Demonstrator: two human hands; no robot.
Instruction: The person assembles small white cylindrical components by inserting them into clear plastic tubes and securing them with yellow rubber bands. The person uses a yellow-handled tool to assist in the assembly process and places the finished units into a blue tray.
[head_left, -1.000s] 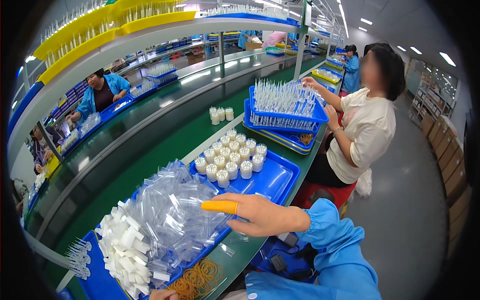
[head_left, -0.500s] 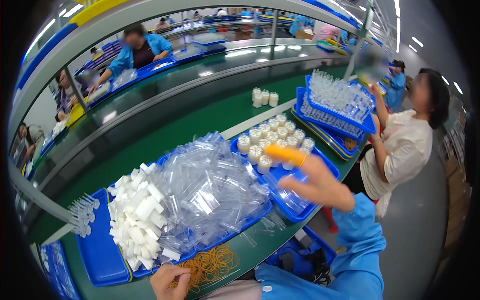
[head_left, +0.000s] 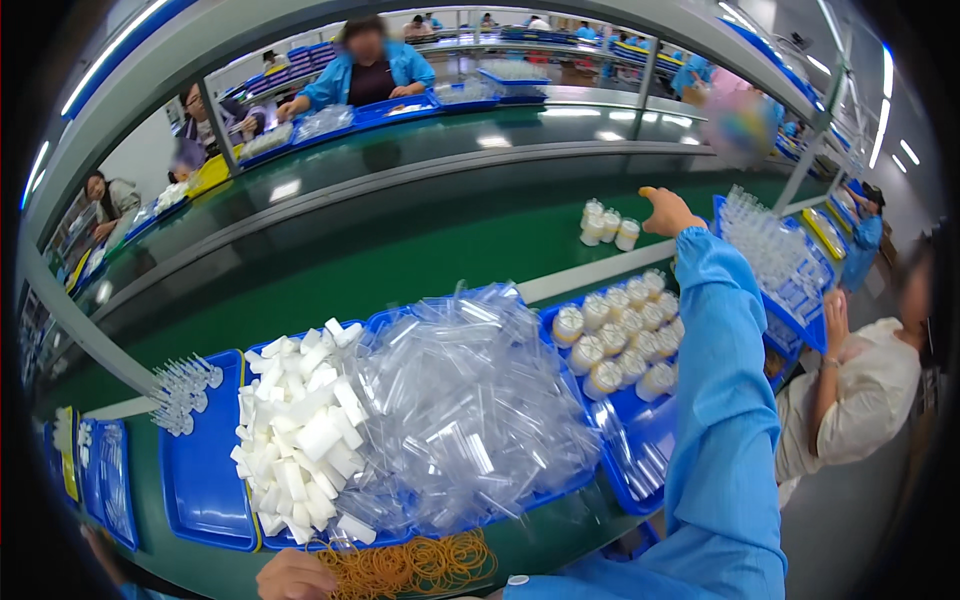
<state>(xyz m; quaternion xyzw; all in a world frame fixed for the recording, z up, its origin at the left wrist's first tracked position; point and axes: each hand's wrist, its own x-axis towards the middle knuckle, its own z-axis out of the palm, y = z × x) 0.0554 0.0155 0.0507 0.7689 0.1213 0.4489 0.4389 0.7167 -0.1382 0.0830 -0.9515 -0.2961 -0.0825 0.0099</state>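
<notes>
My right arm reaches far across the green conveyor belt [head_left: 450,240]. At its end my right hand [head_left: 668,212] is open, thumb and forefinger apart, with an orange finger cot on one finger. Just left of it stands a small group of white cylindrical bundles [head_left: 608,228], apart from the fingers. My left hand [head_left: 296,576] is low at the near edge, fingers curled, beside a pile of tan rubber bands [head_left: 415,566]; whatever it holds is hidden. Similar white bundles [head_left: 630,330] stand in rows in a blue tray [head_left: 560,345] under my right forearm.
Clear plastic sleeves [head_left: 470,400] and white foam pieces [head_left: 305,430] are heaped in blue trays. Clear stemmed parts [head_left: 183,393] stand at a blue tray's left corner [head_left: 205,480]. At right, a co-worker's hand [head_left: 836,318] touches a tilted blue tray [head_left: 790,300] of clear parts.
My right hand has moved forward from above the tray of bundles to beside the small group on the belt. The view has shifted, and the co-worker's tray now sits lower and more tilted.
</notes>
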